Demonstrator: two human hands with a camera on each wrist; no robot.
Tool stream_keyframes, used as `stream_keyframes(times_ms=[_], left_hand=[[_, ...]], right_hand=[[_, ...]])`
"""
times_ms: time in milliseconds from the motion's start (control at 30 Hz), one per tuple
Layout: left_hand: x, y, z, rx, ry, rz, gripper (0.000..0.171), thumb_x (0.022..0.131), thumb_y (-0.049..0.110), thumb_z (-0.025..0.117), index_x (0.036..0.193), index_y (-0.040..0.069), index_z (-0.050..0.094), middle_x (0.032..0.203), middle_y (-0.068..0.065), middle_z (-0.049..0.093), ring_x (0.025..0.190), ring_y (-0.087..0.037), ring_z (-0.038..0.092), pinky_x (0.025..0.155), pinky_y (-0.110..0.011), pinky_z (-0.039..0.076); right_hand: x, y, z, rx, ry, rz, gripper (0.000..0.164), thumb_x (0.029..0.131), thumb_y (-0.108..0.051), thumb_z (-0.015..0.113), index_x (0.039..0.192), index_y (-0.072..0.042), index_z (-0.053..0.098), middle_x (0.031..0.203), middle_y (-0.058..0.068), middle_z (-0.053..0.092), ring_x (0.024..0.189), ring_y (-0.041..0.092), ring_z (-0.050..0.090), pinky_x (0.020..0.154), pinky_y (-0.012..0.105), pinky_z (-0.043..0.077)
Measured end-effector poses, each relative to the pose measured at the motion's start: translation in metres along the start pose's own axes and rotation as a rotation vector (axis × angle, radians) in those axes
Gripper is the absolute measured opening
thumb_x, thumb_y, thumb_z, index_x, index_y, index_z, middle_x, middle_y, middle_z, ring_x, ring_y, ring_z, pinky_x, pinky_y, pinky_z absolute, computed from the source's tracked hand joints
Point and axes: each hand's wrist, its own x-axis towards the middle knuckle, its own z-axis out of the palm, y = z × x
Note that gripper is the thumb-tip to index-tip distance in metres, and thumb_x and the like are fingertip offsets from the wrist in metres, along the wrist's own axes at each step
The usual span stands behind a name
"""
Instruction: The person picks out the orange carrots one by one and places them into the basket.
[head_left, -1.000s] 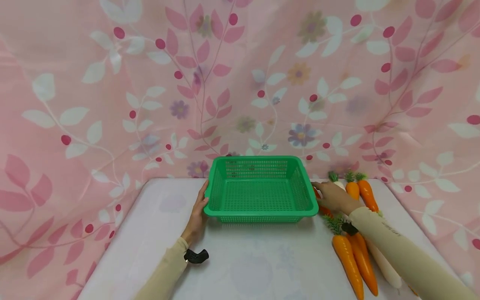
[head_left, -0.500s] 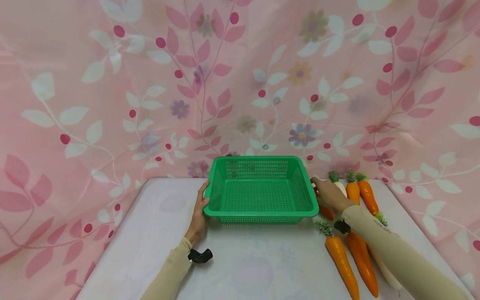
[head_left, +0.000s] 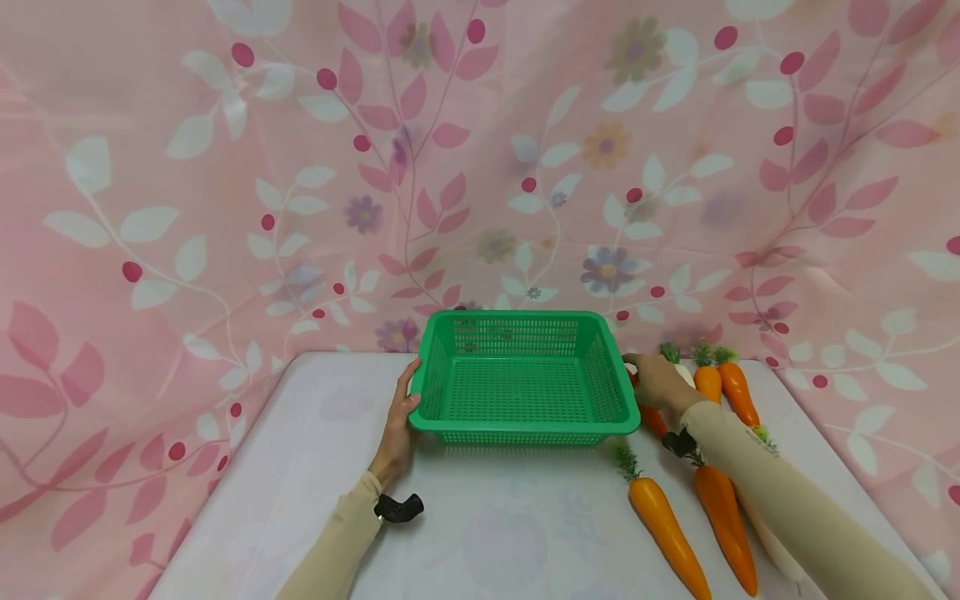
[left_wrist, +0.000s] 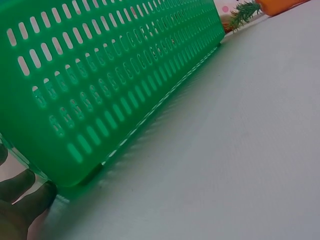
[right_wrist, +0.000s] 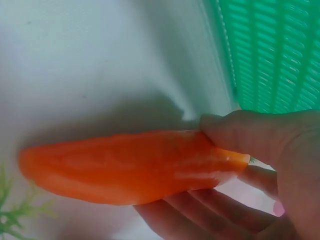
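A green plastic basket [head_left: 525,427] with slotted walls stands at the back middle of the table. My left hand [head_left: 395,433] rests against its left side, fingers fairly straight; in the left wrist view the fingertips [left_wrist: 42,195] touch near its lower corner. My right hand [head_left: 660,386] is just outside the basket's right wall. It grips an orange carrot [right_wrist: 115,167], thumb on one side and fingers on the other, near the top end. In the head view most of that carrot is hidden by the hand and the basket's rim.
Two carrots [head_left: 667,533] [head_left: 726,529] lie at the front right, beside a white radish [head_left: 772,542] partly under the right sleeve. Two more carrots [head_left: 707,383] [head_left: 738,393] and another white vegetable [head_left: 684,374] lie behind the right wrist. A patterned pink cloth [head_left: 480,167] hangs behind the table.
The leafy carrot at the front right has shifted left, apart from the one beside it. The right hand keeps its grip beside the basket; the left hand and basket stay nearly still.
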Motion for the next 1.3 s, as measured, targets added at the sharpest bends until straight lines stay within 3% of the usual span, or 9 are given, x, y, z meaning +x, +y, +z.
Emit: stream_keyframes(times_ms=[100,200,333,467,600,733,867,1167,1300], left_hand=[[0.001,-0.001,-0.001,0.009,-0.005,0.007,0.063,0.109,0.027,0.031,0.170,0.036,0.020,0.172,-0.004,0.025,0.134,-0.042,0.044,0.103,-0.041,0.047],[0.001,-0.001,-0.001,0.010,-0.009,0.006,0.063,0.109,0.028,0.031,0.170,0.037,0.019,0.172,-0.003,0.024,0.134,-0.042,0.044,0.103,-0.043,0.046],[0.000,-0.001,-0.001,0.008,-0.009,0.000,0.063,0.109,0.029,0.030,0.170,0.037,0.018,0.172,-0.005,0.025,0.134,-0.043,0.044,0.104,-0.043,0.046],[0.000,-0.002,-0.001,0.003,-0.001,-0.003,0.063,0.109,0.028,0.031,0.170,0.036,0.019,0.171,-0.006,0.028,0.135,-0.043,0.045,0.104,-0.040,0.046],[-0.001,-0.002,-0.001,0.008,0.001,-0.003,0.063,0.109,0.029,0.031,0.170,0.037,0.019,0.172,-0.002,0.026,0.137,-0.041,0.043,0.105,-0.037,0.045],[0.000,-0.002,-0.001,0.035,0.007,0.001,0.063,0.108,0.030,0.031,0.169,0.039,0.020,0.173,0.002,0.023,0.140,-0.035,0.040,0.111,-0.041,0.037],[0.001,-0.003,-0.001,0.064,0.013,0.006,0.062,0.108,0.033,0.031,0.169,0.040,0.021,0.174,0.004,0.020,0.142,-0.031,0.037,0.114,-0.048,0.030],[0.001,-0.005,-0.003,0.078,0.013,0.008,0.062,0.109,0.034,0.031,0.169,0.040,0.021,0.174,0.005,0.020,0.141,-0.032,0.039,0.114,-0.048,0.031],[0.002,-0.006,-0.003,0.079,0.014,0.019,0.061,0.109,0.033,0.031,0.169,0.039,0.021,0.175,0.005,0.019,0.145,-0.029,0.035,0.117,-0.050,0.026]], right_hand=[[0.001,0.002,-0.002,0.086,-0.014,0.052,0.065,0.087,-0.004,0.069,0.150,0.004,0.055,0.097,0.025,0.073,0.064,0.025,0.063,0.054,0.036,0.049],[-0.001,0.003,-0.005,0.172,-0.034,0.106,0.064,0.089,-0.007,0.070,0.150,0.004,0.055,0.110,0.031,0.072,0.065,0.022,0.065,0.052,0.035,0.054],[-0.005,0.005,-0.010,0.268,-0.061,0.136,0.065,0.090,-0.007,0.071,0.150,0.008,0.052,0.115,0.032,0.072,0.078,0.025,0.073,0.062,0.041,0.063],[-0.008,0.005,-0.014,0.370,-0.084,0.123,0.065,0.091,-0.006,0.071,0.150,0.011,0.050,0.107,0.029,0.075,0.080,0.030,0.076,0.067,0.044,0.064],[-0.011,0.007,-0.018,0.462,-0.103,0.117,0.065,0.096,-0.010,0.073,0.151,0.013,0.047,0.112,0.029,0.075,0.087,0.033,0.077,0.073,0.048,0.064],[-0.013,0.011,-0.021,0.537,-0.113,0.134,0.065,0.099,-0.010,0.070,0.153,0.015,0.043,0.112,0.026,0.076,0.094,0.035,0.077,0.078,0.050,0.064],[-0.014,0.018,-0.024,0.619,-0.122,0.155,0.066,0.102,-0.010,0.067,0.156,0.015,0.038,0.114,0.024,0.075,0.095,0.032,0.078,0.083,0.051,0.063],[-0.017,0.025,-0.033,0.747,-0.157,0.187,0.078,0.106,-0.016,0.062,0.163,0.015,0.018,0.124,0.018,0.072,0.094,0.018,0.076,0.092,0.049,0.061],[-0.018,0.024,-0.037,0.784,-0.139,0.194,0.079,0.106,-0.017,0.063,0.164,0.013,0.018,0.129,0.020,0.071,0.095,0.018,0.077,0.092,0.048,0.061]])
